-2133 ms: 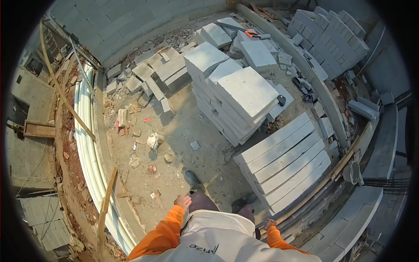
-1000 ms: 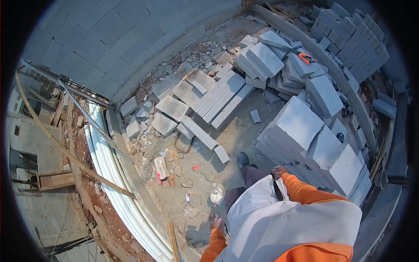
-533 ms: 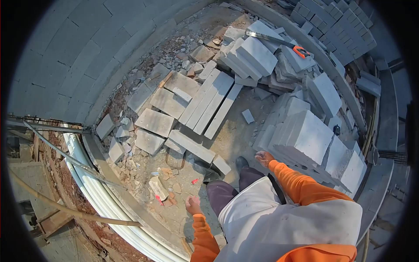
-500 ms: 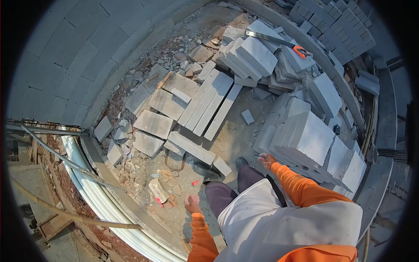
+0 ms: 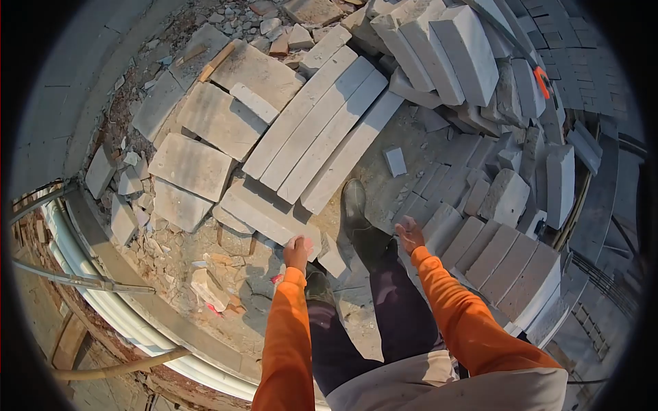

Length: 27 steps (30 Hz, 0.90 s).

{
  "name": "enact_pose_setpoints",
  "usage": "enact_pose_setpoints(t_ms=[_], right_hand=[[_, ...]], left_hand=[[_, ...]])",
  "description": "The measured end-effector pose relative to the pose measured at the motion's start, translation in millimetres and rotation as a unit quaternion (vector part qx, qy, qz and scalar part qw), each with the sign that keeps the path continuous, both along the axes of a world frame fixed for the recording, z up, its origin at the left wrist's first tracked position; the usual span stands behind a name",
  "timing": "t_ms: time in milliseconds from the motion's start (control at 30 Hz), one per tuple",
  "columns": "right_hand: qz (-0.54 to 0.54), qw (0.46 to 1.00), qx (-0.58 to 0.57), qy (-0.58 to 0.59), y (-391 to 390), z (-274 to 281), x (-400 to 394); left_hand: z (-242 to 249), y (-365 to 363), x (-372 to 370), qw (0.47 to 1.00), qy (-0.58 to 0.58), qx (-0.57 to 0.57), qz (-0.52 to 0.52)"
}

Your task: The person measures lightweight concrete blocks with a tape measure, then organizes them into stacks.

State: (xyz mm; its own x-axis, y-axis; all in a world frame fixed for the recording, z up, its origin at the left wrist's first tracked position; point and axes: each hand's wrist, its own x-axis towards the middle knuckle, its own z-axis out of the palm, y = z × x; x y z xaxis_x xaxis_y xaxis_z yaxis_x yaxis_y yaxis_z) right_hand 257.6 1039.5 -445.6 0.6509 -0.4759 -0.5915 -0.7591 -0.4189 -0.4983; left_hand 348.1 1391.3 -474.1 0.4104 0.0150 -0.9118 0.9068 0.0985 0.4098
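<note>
My left hand point(image 5: 298, 252) is held over the near end of a long pale block point(image 5: 264, 212), its fingers loosely curled and nothing visible in them. Whether it touches the block cannot be made out. My right hand point(image 5: 410, 234) hangs empty, fingers loosely bent and a little apart, left of a row of upright grey blocks point(image 5: 490, 257). Several long blocks point(image 5: 319, 127) lie side by side ahead of my boots. A small white block piece point(image 5: 395, 162) rests on the ground beyond my right hand.
Stacked blocks point(image 5: 466, 51) rise at the upper right, near an orange-handled saw point(image 5: 541, 82). Flat slabs point(image 5: 190, 168) and rubble lie to the left. White pipes point(image 5: 75, 257) run along the lower left wall edge. My right boot point(image 5: 355, 205) is ahead of the left boot point(image 5: 319, 286).
The view has tilted down and moved closer to the blocks. My right boot has come forward. My left hand has moved from over the ground to the long block's end.
</note>
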Motion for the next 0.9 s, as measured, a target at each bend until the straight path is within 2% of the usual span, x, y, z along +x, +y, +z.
enact_pose_setpoints(t_ms=[100,167,233,300,367,433,500,633,733,833,900], right_hand=[[-0.102,0.986,0.131,0.007,12.2,-72.8,68.7],[-0.193,0.953,0.233,0.001,26.6,-88.3,115.5],[-0.188,0.947,0.259,0.021,36.2,-97.5,153.2],[-0.145,0.972,0.187,0.013,39.5,-133.0,164.2],[-0.123,0.985,0.117,0.004,42.8,-148.2,183.8],[-0.129,0.99,0.048,-0.003,49.7,-130.7,218.3],[-0.181,0.983,0.034,-0.01,48.5,-155.4,233.1],[-0.248,0.967,0.023,-0.06,50.9,-178.7,262.7],[-0.244,0.968,-0.009,-0.06,52.7,-188.9,275.9],[-0.257,0.964,0.013,-0.07,52.3,-198.0,272.4],[-0.251,0.966,-0.027,-0.051,50.9,-203.1,271.0]], left_hand=[[-57.2,-34.5,23.3,0.978,0.111,-0.049,0.168],[-88.1,-50.6,38.8,0.959,0.157,-0.067,0.227],[-111.8,-63.4,53.5,0.939,0.195,-0.073,0.274],[-131.9,-74.6,64.2,0.913,0.233,-0.066,0.327],[-148.6,-85.9,61.0,0.923,0.208,-0.056,0.32],[-159.1,-91.8,61.1,0.92,0.208,-0.043,0.33],[-165.4,-93.3,69.1,0.904,0.23,-0.028,0.359],[-162.5,-83.8,88.2,0.867,0.326,-0.086,0.367],[-157.6,-81.1,87.2,0.88,0.293,-0.135,0.348],[-165.9,-82.3,70.6,0.896,0.207,-0.157,0.361],[-163.4,-91.1,62.7,0.885,0.217,-0.146,0.385]])
